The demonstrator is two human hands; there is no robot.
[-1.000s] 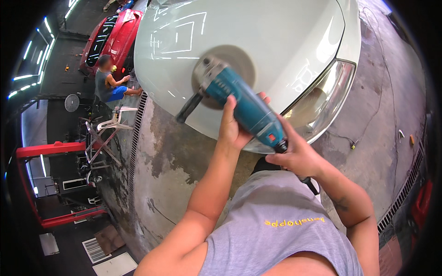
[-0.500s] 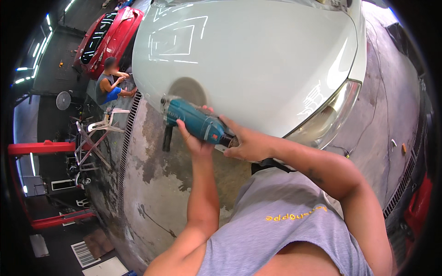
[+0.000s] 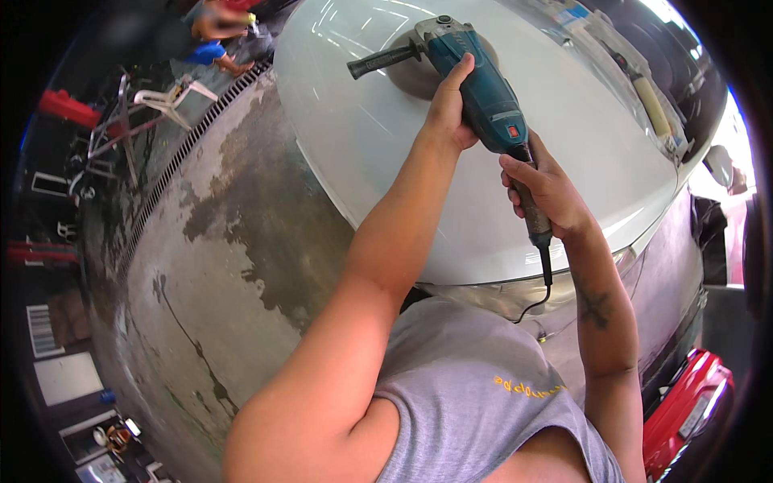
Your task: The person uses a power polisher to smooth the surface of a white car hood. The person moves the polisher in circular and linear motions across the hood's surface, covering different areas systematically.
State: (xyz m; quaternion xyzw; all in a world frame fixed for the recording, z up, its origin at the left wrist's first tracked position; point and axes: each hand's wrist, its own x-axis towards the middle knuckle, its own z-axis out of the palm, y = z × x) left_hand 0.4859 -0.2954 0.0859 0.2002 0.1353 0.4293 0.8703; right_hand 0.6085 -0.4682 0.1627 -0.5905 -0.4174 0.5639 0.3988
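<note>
A blue-green corded polisher (image 3: pixel 488 103) rests with its round pad (image 3: pixel 407 82) against the pale, glossy car hood (image 3: pixel 346 153). My left hand (image 3: pixel 452 113) is wrapped around the polisher's body behind the head, its thumb lying along the top. The right hand (image 3: pixel 554 189) is closed on the rear grip, near a red switch (image 3: pixel 513 131). From the polisher's head a black side handle (image 3: pixel 382 62) sticks out to the left, with no hand on it. The power cord (image 3: pixel 547 278) hangs from the rear grip toward my body. Much of the pad is hidden under the tool.
Near the windshield, clear plastic sheeting (image 3: pixel 600 40) covers part of the car. A co-worker (image 3: pixel 216 28) is at the far left, by a floor drain grate (image 3: pixel 173 161) and a white plastic chair (image 3: pixel 173 101). Wet patches (image 3: pixel 241 217) mark the concrete floor. A red car (image 3: pixel 684 410) shows at lower right.
The polisher has moved right and farther up the hood, turning so its head points more away from me. Both arms now reach farther forward, and the view has shifted.
</note>
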